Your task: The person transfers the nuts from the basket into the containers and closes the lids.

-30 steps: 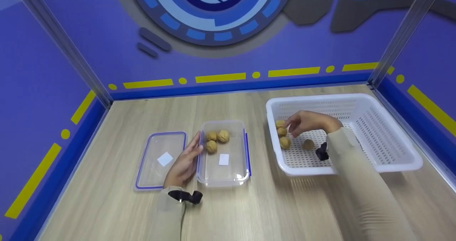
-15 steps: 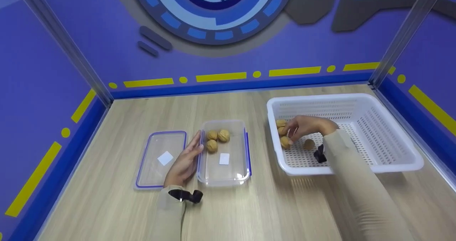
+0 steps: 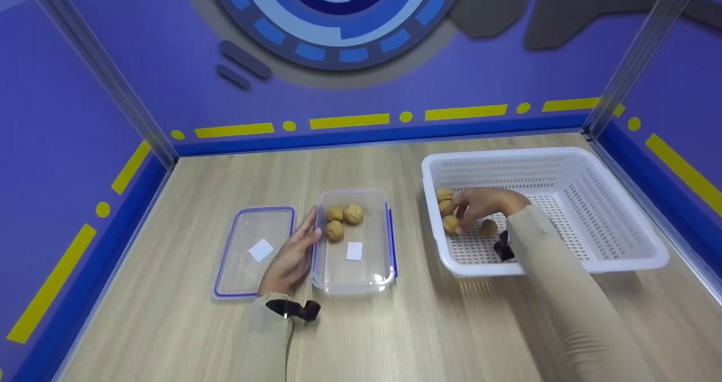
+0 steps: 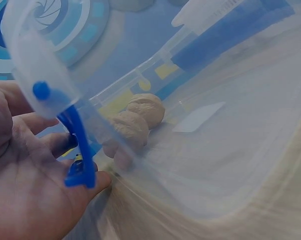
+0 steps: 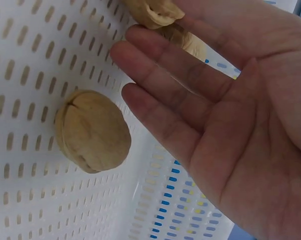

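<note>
My left hand (image 3: 290, 260) rests against the left side of a clear plastic food container (image 3: 372, 275), its fingers lying along the wall. In the left wrist view, a latch flap with a blue seal (image 4: 80, 150) hangs over the palm. Three walnuts (image 3: 353, 214) lie at the container's back left. Inside a white plastic basket (image 3: 632, 224), my right hand (image 3: 482, 201) pinches a walnut (image 3: 450, 224) near the left wall; its other fingers extend loosely in the right wrist view. Two more walnuts (image 3: 444, 194) sit just behind it, and a separate walnut (image 5: 93, 132) lies beneath the hand.
The container's clear lid (image 3: 231, 269), rimmed in blue, lies flat on the wooden table (image 3: 417, 337) left of the container. Blue panels (image 3: 338, 100) close off the back and both sides. The basket stands near the right panel.
My right hand has lowered and moved slightly toward the front, its fingers coming onto the front walnut by the basket's left wall. The left hand and container stay put.
</note>
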The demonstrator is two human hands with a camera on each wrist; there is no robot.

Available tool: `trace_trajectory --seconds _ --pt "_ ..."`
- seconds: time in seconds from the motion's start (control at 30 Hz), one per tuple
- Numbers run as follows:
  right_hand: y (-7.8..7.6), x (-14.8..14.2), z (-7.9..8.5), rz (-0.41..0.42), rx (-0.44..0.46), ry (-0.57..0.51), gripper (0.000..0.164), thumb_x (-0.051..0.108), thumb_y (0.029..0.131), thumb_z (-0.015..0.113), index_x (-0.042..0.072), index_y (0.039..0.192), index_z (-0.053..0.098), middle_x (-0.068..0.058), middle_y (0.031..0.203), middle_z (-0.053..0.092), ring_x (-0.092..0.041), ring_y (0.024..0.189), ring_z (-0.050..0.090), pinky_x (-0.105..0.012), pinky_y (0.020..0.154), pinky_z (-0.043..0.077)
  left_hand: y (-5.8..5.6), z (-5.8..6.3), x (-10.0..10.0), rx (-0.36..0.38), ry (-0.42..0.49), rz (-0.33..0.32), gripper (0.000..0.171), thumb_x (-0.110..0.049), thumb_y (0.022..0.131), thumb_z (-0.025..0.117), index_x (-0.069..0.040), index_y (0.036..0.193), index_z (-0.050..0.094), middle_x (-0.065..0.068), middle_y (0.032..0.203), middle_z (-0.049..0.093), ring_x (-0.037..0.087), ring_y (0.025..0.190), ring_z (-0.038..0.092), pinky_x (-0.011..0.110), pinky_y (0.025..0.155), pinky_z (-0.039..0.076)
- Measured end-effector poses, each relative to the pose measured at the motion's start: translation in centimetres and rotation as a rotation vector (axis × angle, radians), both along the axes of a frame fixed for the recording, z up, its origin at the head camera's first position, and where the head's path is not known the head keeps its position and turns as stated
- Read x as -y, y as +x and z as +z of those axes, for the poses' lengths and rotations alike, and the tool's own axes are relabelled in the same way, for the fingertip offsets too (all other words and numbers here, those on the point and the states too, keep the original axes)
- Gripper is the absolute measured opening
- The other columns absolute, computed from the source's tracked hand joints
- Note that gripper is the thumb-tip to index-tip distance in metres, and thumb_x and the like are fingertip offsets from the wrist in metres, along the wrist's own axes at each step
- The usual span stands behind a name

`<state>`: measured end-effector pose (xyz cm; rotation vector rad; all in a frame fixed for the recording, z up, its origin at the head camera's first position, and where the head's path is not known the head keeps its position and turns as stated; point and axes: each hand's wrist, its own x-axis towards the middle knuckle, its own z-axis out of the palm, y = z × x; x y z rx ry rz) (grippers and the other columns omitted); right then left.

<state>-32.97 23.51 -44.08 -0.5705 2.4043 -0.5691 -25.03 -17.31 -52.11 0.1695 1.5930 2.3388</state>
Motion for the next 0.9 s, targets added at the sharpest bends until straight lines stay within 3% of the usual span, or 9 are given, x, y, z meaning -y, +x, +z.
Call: trace_trajectory --seconds 0.13,0.9 --pt "-0.08 0.09 -0.23 -0.002 0.012 0.005 0.051 0.024 0.074 0.081 0.012 0.122 0.067 -0.01 0.112 0.068 -0.022 0.101 0.061 -0.04 0.087 0.053 0.0 -0.06 -0.01 -0.022 0.018 -0.024 0.067 -0.003 0.099 0.039 -0.013 0.155 0.004 0.005 0.162 -0.01 0.021 0.148 -0.015 0.038 0.122 -0.01" --pt "-0.13 0.27 -0.26 0.01 0.002 0.006 0.049 0.023 0.075 0.08 0.012 0.12 0.067 -0.004 0.102 0.068 -0.016 0.09 0.058 -0.027 0.075 0.049 -0.08 -0.01 0.06 -0.023 -0.006 -0.01 0.068 -0.004 0.099 0.042 -0.012 0.155 0.005 0.005 0.162 -0.01 0.022 0.148 -0.015 0.038 0.121 -0.011"
